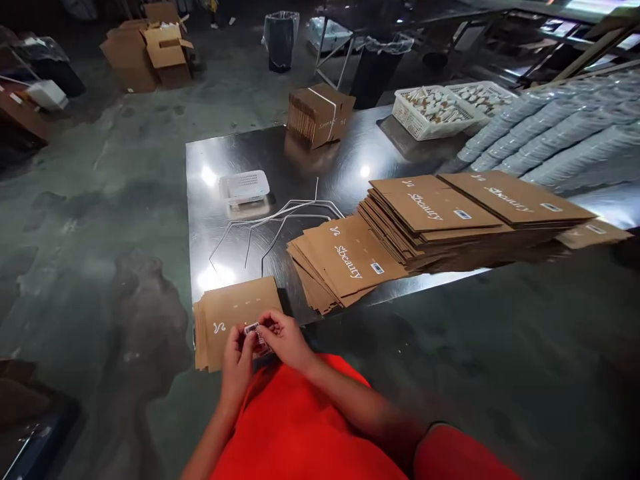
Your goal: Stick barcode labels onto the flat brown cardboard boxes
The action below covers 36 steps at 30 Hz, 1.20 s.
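Note:
Close to my body, at the table's near left corner, both hands work over a short stack of flattened cardboard boxes (245,300). My left hand (238,360) is closed, pinching small white printed labels (252,328) between thumb and fingers. From the other side, my right hand (285,339) grips the labels' edge with bent fingers. Part of the labels is hidden behind the thumbs. To the right lies a fanned pile of flattened boxes (345,257) printed with white lettering, each visible top bearing a small label.
Taller stacks of flat boxes (430,200) stand at the right. Bent white strapping (285,213) and a small white basket (245,187) lie on the metal table (205,220). Farther back are a strapped bundle of boxes (320,113), filled white baskets (430,120) and wrapped grey rolls (560,127).

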Each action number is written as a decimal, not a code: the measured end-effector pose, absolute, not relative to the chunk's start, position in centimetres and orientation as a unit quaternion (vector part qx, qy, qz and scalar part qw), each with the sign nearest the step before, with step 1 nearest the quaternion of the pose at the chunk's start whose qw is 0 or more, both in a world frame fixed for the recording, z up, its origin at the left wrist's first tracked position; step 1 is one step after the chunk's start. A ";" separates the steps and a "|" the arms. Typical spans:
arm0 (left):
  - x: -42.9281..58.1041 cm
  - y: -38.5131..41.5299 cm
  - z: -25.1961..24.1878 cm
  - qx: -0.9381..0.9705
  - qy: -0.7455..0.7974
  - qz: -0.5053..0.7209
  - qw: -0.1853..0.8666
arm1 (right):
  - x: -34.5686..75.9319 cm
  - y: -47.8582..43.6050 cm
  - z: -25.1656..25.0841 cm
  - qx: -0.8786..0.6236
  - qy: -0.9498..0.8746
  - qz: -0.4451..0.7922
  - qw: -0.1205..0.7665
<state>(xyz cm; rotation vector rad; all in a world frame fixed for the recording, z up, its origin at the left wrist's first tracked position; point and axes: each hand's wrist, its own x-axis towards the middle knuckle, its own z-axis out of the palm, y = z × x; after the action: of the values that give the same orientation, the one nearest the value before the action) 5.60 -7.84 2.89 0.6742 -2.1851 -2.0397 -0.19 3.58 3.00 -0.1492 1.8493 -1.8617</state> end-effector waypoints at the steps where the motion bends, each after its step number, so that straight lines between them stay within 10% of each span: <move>1: 5.7 -7.9 2.7 0.219 -0.716 -0.662 0.033 | -0.1 3.5 2.9 -0.061 0.696 -0.673 0.243; 17: 5.3 -10.0 -4.8 0.268 -0.704 -0.657 -0.031 | -6.8 3.8 -6.3 0.049 0.873 -0.461 0.154; 36: 5.3 -9.7 -6.9 0.232 -0.756 -0.612 -0.009 | -6.0 2.0 -4.0 0.031 0.957 -0.237 0.165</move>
<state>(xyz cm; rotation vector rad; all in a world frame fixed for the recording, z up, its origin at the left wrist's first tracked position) 5.26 -9.68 -6.91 0.7323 -2.3893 -1.9343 -5.95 2.02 -4.04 0.0890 2.7255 -0.6755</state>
